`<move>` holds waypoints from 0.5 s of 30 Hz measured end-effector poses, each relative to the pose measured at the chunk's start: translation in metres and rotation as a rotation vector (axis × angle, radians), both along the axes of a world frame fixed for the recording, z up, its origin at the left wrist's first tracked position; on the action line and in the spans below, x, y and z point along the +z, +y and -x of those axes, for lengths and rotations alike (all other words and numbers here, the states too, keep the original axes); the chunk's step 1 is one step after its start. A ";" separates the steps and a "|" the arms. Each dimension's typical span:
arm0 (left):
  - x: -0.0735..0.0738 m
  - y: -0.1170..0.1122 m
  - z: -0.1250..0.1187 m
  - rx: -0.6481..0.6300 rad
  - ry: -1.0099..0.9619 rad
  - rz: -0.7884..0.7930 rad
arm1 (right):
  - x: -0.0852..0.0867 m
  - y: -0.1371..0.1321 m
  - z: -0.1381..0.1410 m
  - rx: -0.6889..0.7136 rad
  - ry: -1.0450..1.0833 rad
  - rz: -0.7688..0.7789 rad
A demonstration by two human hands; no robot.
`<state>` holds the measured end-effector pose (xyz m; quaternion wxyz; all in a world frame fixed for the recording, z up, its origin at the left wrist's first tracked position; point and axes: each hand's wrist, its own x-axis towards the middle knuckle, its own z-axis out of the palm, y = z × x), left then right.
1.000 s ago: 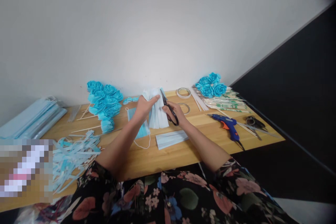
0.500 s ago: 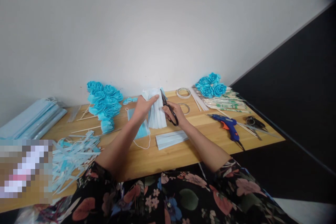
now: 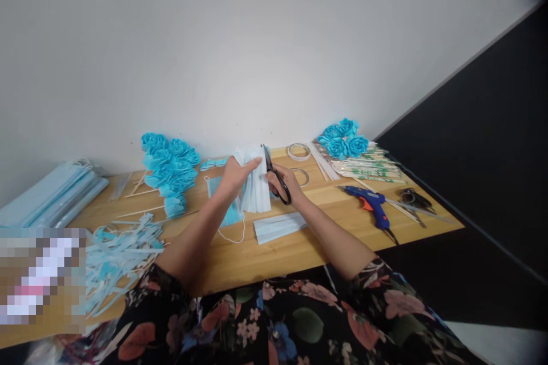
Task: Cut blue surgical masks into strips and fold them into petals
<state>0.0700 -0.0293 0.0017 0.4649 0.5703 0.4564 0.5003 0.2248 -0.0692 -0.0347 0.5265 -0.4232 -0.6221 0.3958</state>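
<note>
Above the middle of the wooden table, my left hand [image 3: 238, 175] is closed on a pale pleated face mask [image 3: 257, 191], thumb laid across its front. My right hand [image 3: 287, 181] grips black-handled scissors [image 3: 281, 185]; their blades point up along the mask's right edge, slightly apart. Whether they touch the fabric I cannot tell. Under my left wrist lies a blue face mask [image 3: 232, 214] with a white ear loop. A flat, pale blue piece of mask material [image 3: 277, 228] rests on the table below my right hand.
Blue fabric roses [image 3: 166, 165] on sticks stand left, more roses [image 3: 343, 138] right on wrapped sticks [image 3: 372, 168]. Cut strips [image 3: 122, 256] and stacked masks [image 3: 47, 194] lie left. Tape rolls [image 3: 298, 151] sit behind my right hand. A blue glue gun [image 3: 370, 199] lies right.
The held mask has dropped slightly and hangs straighter, and the scissor blades sit a little farther apart along its right edge. Both hands stay nearly in place.
</note>
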 end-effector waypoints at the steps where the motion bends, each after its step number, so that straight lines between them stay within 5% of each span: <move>1: 0.000 0.000 0.000 -0.001 0.002 0.003 | 0.000 0.000 0.000 0.000 0.001 0.002; 15: 0.003 -0.001 0.000 0.011 -0.005 0.027 | -0.003 0.000 0.001 -0.008 0.047 0.023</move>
